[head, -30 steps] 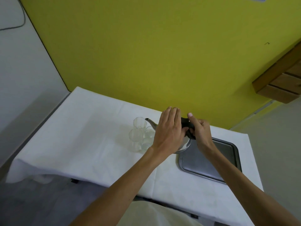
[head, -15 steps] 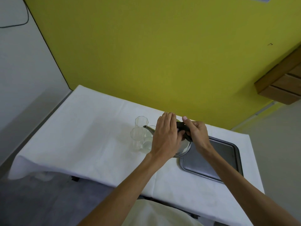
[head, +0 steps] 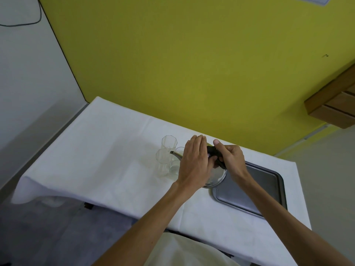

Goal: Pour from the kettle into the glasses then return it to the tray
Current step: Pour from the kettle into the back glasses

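Note:
A steel kettle (head: 218, 177) is tipped to the left, its spout (head: 175, 153) over a cluster of clear glasses (head: 166, 156) on the white table. My right hand (head: 231, 160) is shut on the kettle's black handle (head: 212, 150). My left hand (head: 195, 164) lies flat over the kettle's top and hides most of its body. The grey metal tray (head: 267, 187) sits to the right with nothing on it, the kettle's base just past its left edge.
The table wears a white cloth (head: 107, 150) and stands against a yellow wall (head: 192, 64). A wooden cabinet (head: 334, 104) hangs at the right. The table's front edge (head: 134, 214) is near my body.
The kettle has tipped a little further left and its spout has sunk lower among the glasses. Both hands keep their hold.

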